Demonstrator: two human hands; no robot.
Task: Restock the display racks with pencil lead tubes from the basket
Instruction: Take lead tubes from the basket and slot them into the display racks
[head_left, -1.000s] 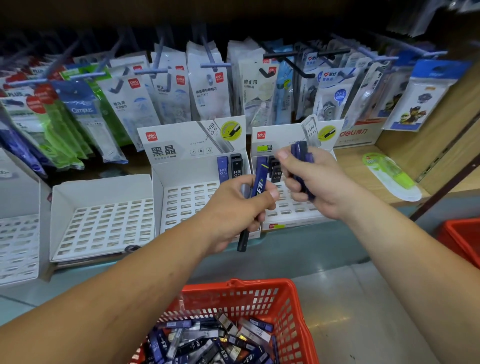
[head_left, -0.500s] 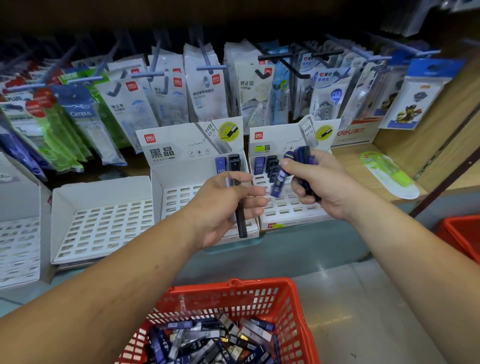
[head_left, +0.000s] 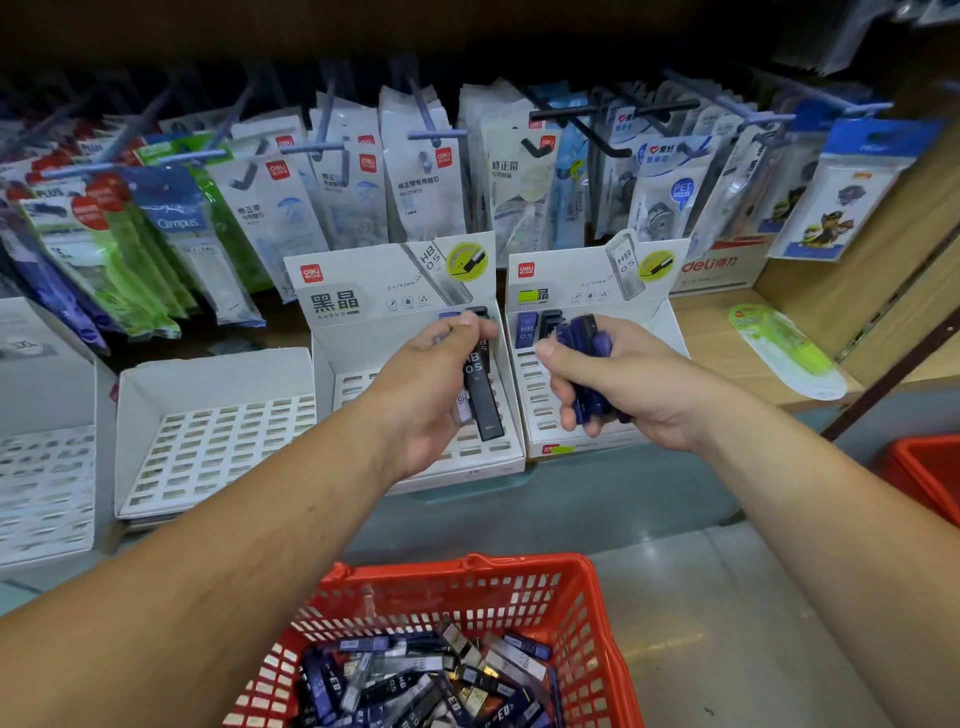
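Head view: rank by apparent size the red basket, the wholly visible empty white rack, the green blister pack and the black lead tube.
1. red basket, though nearest the camera and cropped
2. empty white rack
3. green blister pack
4. black lead tube

Your left grip (head_left: 426, 384) pinches a black lead tube (head_left: 482, 400) marked HB 0.5, slightly tilted, over the slotted tray of the left display rack (head_left: 389, 296). Your right grip (head_left: 623, 379) clutches a bundle of blue tubes (head_left: 584, 338) before the right display rack (head_left: 582, 275), where one blue tube (head_left: 525, 331) stands at the back. Below you, the red basket (head_left: 467, 571) holds a loose heap of tubes (head_left: 415, 686).
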